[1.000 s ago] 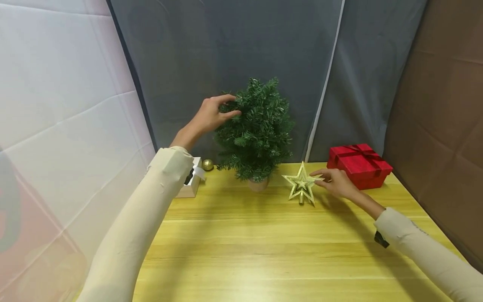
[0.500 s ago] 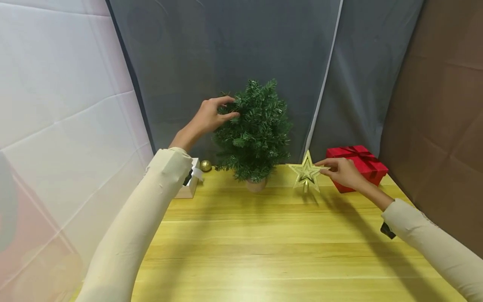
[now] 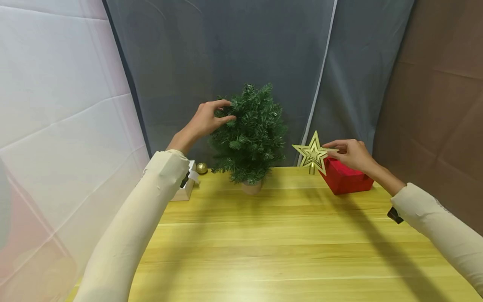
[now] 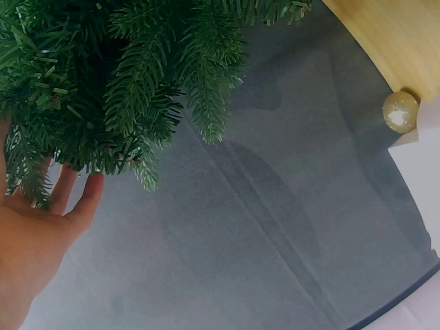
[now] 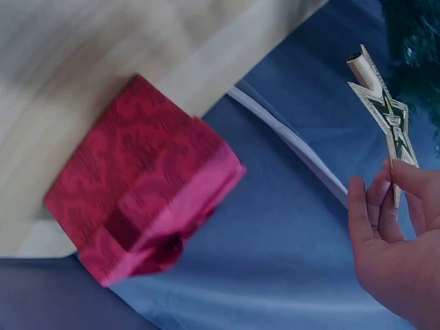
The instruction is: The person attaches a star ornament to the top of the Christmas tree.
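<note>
A green artificial Christmas tree (image 3: 252, 136) stands in a pale pot at the back of the table. My left hand (image 3: 206, 118) grips its upper left foliage, and branches hide some fingertips. In the left wrist view, the left hand (image 4: 48, 220) has fingers around the needles. My right hand (image 3: 352, 155) pinches a gold star tree topper (image 3: 314, 154) by one point. The star hangs above the table to the right of the tree, its socket down. In the right wrist view the topper (image 5: 393, 120) appears nearly edge-on, with the open socket end showing.
A red gift box (image 3: 349, 178) with a ribbon sits behind and below the right hand. A gold ball ornament (image 3: 201, 168) and a white box (image 3: 185, 191), partly behind the left sleeve, lie left of the tree. Grey cloth (image 3: 188, 54) hangs behind the table.
My right hand has lifted the star topper off the table, upward and slightly to the right. The left hand stays at the tree. The head view has shifted a little.
</note>
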A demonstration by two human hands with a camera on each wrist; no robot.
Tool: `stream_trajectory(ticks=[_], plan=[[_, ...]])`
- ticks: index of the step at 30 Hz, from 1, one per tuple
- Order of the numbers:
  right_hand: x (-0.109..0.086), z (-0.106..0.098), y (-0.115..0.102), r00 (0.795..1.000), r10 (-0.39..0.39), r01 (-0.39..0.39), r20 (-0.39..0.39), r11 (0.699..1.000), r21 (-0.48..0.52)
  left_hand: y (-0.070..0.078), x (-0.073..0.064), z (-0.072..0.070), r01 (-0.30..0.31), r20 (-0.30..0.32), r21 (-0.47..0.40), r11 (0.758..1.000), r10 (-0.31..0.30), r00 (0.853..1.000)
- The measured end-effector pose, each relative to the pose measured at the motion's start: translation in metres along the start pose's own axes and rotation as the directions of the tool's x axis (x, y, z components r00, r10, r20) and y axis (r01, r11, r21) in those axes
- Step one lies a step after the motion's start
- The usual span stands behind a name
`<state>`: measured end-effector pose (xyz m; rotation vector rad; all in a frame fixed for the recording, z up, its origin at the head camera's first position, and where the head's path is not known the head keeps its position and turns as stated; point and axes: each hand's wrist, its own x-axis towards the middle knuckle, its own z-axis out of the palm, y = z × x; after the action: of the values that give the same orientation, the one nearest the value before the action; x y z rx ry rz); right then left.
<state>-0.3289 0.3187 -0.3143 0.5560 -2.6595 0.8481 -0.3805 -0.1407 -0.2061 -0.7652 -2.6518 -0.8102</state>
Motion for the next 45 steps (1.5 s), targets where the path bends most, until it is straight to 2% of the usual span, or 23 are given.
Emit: stream_trajectory(ticks=[6, 13, 22, 33, 45], plan=[[0.007, -0.017, -0.01, 0.999, 0.032, -0.032, -0.004, 0.999, -0.013, 0.0, 0.0, -0.001, 0.004, 0.002, 0.001, 1.0, -0.004, 1.0], [0.012, -0.03, -0.015, 1.0, -0.01, 0.008, -0.028, 0.998, -0.055, -0.003, 0.001, 0.001, -0.002, -0.005, 0.002, 1.0, 0.002, 1.0], [0.02, -0.041, -0.025, 0.999, -0.003, -0.001, -0.053, 0.997, -0.079, -0.003, 0.0, 0.003, -0.011, -0.007, 0.0, 1.0, 0.011, 1.0], [0.041, -0.055, -0.047, 0.992, -0.085, 0.073, -0.095, 0.989, -0.126, -0.002, -0.001, 0.0, -0.023, -0.014, -0.007, 1.0, 0.023, 1.0], [0.055, -0.067, -0.064, 0.985, -0.098, 0.081, -0.139, 0.989, -0.12, 0.0, -0.001, 0.0, -0.017, -0.01, 0.004, 1.0, 0.017, 1.0]])
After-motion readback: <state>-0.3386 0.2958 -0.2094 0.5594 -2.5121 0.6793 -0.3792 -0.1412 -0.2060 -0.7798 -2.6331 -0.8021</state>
